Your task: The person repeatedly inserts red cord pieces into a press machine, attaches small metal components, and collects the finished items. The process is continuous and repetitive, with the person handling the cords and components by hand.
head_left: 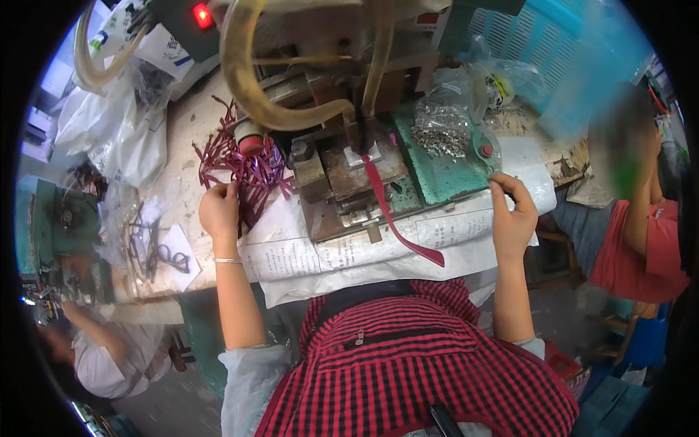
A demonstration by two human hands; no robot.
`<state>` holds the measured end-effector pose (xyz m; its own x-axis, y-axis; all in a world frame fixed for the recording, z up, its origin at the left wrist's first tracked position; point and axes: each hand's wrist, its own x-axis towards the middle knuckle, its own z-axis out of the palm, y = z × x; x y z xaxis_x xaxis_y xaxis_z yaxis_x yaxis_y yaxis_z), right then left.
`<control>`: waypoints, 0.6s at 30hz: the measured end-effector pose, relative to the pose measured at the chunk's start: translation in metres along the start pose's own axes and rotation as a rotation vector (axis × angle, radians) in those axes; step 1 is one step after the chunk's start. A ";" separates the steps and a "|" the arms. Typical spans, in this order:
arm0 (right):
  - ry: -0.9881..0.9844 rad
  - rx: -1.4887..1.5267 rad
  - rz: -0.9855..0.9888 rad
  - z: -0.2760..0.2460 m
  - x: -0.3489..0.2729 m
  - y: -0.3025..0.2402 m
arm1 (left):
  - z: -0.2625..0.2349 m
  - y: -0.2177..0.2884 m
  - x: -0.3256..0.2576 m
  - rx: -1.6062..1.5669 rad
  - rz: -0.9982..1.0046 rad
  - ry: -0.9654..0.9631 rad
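A dark red strap (pixel 384 206) runs from under the press head of the machine (pixel 360 171) toward me, its free end hanging over the paper at the front. My left hand (pixel 219 210) is closed, fingertips together, at the near left edge of a pile of dark red straps (pixel 251 171); what it pinches, if anything, is hidden. My right hand (pixel 514 215) is closed in a pinch by the right corner of the green plate (pixel 451 178). Anything between that thumb and finger is too small to make out. Small metal pieces (pixel 443 140) lie heaped on the plate.
Printed paper (pixel 284 247) covers the bench front. A red button (pixel 250 143) stands left of the press, and thick yellowish hoses (pixel 237 65) arch above. Eyeglasses (pixel 173 256) and plastic bags lie at left. A blue basket (pixel 510 40) is behind right. Other people sit at both sides.
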<state>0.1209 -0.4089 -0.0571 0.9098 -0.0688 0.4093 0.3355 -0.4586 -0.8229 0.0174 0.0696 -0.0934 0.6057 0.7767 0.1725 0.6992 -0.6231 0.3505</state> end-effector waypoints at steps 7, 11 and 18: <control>-0.293 0.355 -0.265 0.079 0.047 -0.104 | -0.023 0.001 -0.003 -0.012 0.081 -0.212; -0.283 0.563 -0.150 0.120 0.031 -0.108 | -0.033 0.009 -0.048 -0.639 0.000 -0.070; -0.257 0.657 -0.021 0.114 0.021 -0.117 | -0.102 0.094 -0.081 -1.589 0.342 0.097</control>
<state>0.1291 -0.2553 0.0028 0.9033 0.1827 0.3881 0.3578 0.1781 -0.9167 -0.0050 -0.0427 0.0198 0.5740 0.6706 0.4698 -0.5669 -0.0885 0.8190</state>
